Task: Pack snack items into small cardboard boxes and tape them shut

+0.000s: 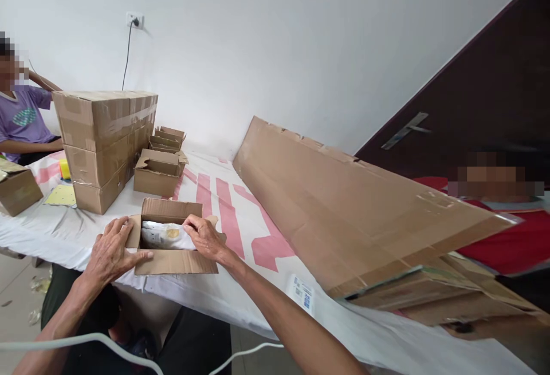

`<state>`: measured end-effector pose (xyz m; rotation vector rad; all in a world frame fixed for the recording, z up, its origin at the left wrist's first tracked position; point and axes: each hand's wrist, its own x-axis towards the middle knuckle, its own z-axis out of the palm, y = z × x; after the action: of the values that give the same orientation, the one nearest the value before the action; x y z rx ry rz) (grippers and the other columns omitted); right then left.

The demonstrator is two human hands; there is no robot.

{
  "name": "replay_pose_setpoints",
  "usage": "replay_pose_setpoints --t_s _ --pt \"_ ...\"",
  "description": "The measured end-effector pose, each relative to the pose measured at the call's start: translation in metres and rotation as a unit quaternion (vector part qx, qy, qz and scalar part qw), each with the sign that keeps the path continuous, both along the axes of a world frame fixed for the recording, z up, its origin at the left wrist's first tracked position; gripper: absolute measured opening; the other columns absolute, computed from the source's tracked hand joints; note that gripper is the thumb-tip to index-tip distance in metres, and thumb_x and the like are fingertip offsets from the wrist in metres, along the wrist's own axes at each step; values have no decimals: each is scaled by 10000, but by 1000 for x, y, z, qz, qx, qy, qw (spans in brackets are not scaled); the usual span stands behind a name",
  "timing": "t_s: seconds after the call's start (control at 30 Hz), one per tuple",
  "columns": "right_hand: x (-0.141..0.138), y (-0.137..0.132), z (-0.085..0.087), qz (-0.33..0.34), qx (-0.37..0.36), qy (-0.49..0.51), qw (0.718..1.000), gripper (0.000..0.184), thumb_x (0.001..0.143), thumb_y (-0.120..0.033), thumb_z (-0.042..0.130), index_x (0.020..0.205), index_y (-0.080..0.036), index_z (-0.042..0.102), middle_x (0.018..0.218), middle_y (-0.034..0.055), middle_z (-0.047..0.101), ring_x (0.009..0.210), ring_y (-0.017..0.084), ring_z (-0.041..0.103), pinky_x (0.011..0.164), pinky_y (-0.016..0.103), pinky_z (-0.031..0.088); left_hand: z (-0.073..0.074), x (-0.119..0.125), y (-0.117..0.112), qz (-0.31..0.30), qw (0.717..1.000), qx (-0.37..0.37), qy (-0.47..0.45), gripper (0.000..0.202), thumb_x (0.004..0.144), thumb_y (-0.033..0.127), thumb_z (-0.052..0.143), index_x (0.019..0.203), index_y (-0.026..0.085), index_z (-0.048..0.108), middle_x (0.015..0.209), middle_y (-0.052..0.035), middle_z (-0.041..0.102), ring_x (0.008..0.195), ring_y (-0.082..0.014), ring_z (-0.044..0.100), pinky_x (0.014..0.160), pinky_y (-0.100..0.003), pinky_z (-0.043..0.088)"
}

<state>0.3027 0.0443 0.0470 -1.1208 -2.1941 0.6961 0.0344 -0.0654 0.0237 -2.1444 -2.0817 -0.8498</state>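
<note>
A small open cardboard box sits near the front edge of the table, its flaps folded outward. Inside lies a white plastic packet with print and a yellowish patch. My left hand grips the box at its left end, fingers on the side flap and thumb along the front flap. At the box's right end, my right hand has its fingers curled closed on the packet's end; the fingertips are partly hidden.
Stacked taped cartons stand back left, with open small boxes beside them. A large cardboard sheet leans across the right of the covered table. One person sits at far left, another at right.
</note>
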Motion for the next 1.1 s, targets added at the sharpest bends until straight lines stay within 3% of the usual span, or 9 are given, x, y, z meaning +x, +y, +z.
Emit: replay_pose_setpoints --t_s 0.13,0.23,0.43,0.5,0.57,0.67,0.8,0.93,1.1 --pt "8 8 20 -17 9 98 995 197 924 -355 501 784 -228 561 710 -25 555 684 157 500 658 268 403 11 -2 3 -22 1000 11 10 570 795 697 756 1144 250 699 1320 -141 707 1321 -398 596 981 -521 546" --pt "17 13 43 -18 12 175 984 241 893 -436 528 776 -227 550 699 -28 504 658 154 446 620 272 384 18 -7 11 -31 999 26 4 540 746 677 803 1054 242 718 1210 -149 748 1318 -433 602 1026 -553 515" --pt "24 15 70 -38 22 239 970 286 869 -490 560 762 -227 534 699 -37 450 644 142 390 597 272 354 51 -7 33 -99 987 10 -125 685 750 574 816 1331 244 664 1273 -138 766 1216 -395 697 1076 -553 507" --pt "23 15 73 -36 22 249 968 292 862 -497 568 762 -225 534 701 -36 445 647 141 383 590 269 347 65 -1 41 -159 966 -28 -204 695 763 550 814 1365 243 654 1264 -124 775 1194 -368 717 1051 -522 540" --pt "20 16 75 -34 21 259 965 295 862 -502 569 768 -225 536 695 -37 439 650 140 378 586 265 342 77 5 49 -236 924 -77 -292 665 765 529 823 1338 225 676 1233 -119 784 1159 -353 732 1016 -503 571" --pt "16 19 76 -36 18 277 960 298 866 -508 577 778 -225 550 687 -36 438 652 142 375 577 259 341 84 14 57 -306 864 -135 -377 596 770 526 829 1258 202 720 1144 -104 795 1055 -330 743 887 -451 618" --pt "12 22 71 -46 2 329 943 341 868 -556 621 906 -218 604 749 -22 511 671 144 420 600 254 391 82 19 61 -262 861 -142 -412 638 743 574 841 1227 174 728 1099 -112 785 921 -297 723 605 -314 577" --pt "10 19 62 18 -63 359 931 507 862 -646 647 1150 -229 613 936 36 651 809 187 587 698 282 518 88 17 62 -207 869 -85 -441 672 707 628 854 1180 167 728 1048 -102 777 926 -292 713 604 -294 573" --pt "0 25 54 75 -111 343 930 507 877 -629 639 1222 -257 625 1203 78 675 1056 258 653 728 323 612 103 12 78 -194 870 -37 -451 674 736 673 821 1139 146 699 1022 -93 738 868 -246 676 591 -283 570"
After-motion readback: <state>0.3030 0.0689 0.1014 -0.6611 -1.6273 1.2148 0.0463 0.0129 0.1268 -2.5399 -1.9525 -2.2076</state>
